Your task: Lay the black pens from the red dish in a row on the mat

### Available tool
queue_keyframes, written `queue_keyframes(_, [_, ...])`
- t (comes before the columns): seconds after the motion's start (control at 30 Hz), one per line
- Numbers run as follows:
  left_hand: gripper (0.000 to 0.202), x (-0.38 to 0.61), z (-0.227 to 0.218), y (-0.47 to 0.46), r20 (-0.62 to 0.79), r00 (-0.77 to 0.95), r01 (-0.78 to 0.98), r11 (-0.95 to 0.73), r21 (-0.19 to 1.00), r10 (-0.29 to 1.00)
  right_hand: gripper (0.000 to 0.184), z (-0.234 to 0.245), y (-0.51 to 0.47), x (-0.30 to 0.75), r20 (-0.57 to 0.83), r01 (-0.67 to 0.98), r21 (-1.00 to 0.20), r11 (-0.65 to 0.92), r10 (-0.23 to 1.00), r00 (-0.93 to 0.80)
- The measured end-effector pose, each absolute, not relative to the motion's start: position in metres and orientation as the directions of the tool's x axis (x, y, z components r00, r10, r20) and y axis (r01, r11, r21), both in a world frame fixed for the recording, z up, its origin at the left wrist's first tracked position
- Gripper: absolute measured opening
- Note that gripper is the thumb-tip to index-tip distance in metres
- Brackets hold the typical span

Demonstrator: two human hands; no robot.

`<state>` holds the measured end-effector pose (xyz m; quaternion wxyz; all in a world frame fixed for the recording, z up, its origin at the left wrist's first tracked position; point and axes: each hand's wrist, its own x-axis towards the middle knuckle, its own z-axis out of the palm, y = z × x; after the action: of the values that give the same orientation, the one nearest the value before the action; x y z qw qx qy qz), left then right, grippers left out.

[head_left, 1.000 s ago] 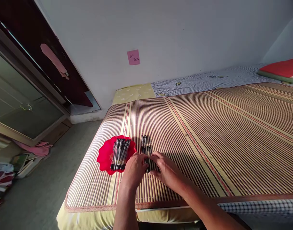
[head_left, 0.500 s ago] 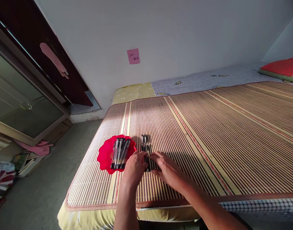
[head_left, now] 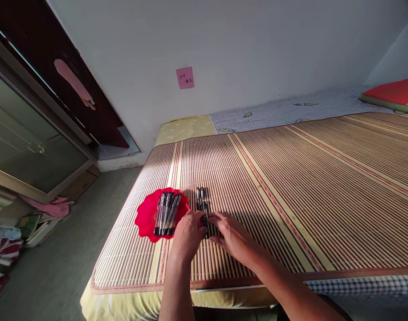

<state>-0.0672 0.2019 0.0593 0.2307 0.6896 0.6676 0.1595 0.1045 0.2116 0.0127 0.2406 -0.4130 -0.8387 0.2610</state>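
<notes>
Several black-capped clear pens (head_left: 199,198) lie side by side on the bamboo mat (head_left: 257,214), pointing away from me. My left hand (head_left: 189,229) curls its fingers against their near part from the left. From the right, my right hand (head_left: 226,228) has thumb and fingertips bent in against the same pens. Between the two hands the pens are partly covered, so their exact number and the fingertips' contact are hard to make out. Left of my left hand, a red scalloped plate (head_left: 143,218) carries a bunch of similar pens (head_left: 167,214).
The mat covers a bed with a yellow sheet (head_left: 124,305) at its near edge. A pink note (head_left: 185,77) is stuck on the white wall (head_left: 244,53). A red pillow-like item (head_left: 394,94) lies at the far right. On the left stand a glass-fronted cabinet (head_left: 33,138) and a dark door (head_left: 100,120).
Both hands stay almost in place around the pens. The view shifts very slightly; the plate and its pens have not moved.
</notes>
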Motion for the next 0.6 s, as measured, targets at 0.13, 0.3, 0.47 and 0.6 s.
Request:
queue_keyframes(0.13, [0.043,-0.068,0.059,0.202,-0.097,0.065,0.847,-0.004,0.531,0.993,0.043,0.012,0.212,0.104,0.195,0.563,-0.636,0.528,0.816,-0.545])
queue_keyframes(0.3, [0.046,-0.068,0.059,0.201,-0.092,0.055,0.851,0.002,0.525,0.994,0.048,0.012,0.212,0.105,0.202,0.545,-0.656,0.522,0.817,-0.54])
queue_keyframes(0.47, [0.044,-0.071,0.063,0.2,-0.038,0.035,0.84,-0.009,0.543,0.999,0.059,0.015,0.213,0.11,0.19,0.502,-0.704,0.503,0.814,-0.549])
queue_keyframes(0.6, [0.037,-0.077,0.067,0.198,0.004,0.004,0.829,-0.005,0.559,1.0,0.062,0.017,0.214,0.116,0.171,0.478,-0.735,0.482,0.813,-0.557])
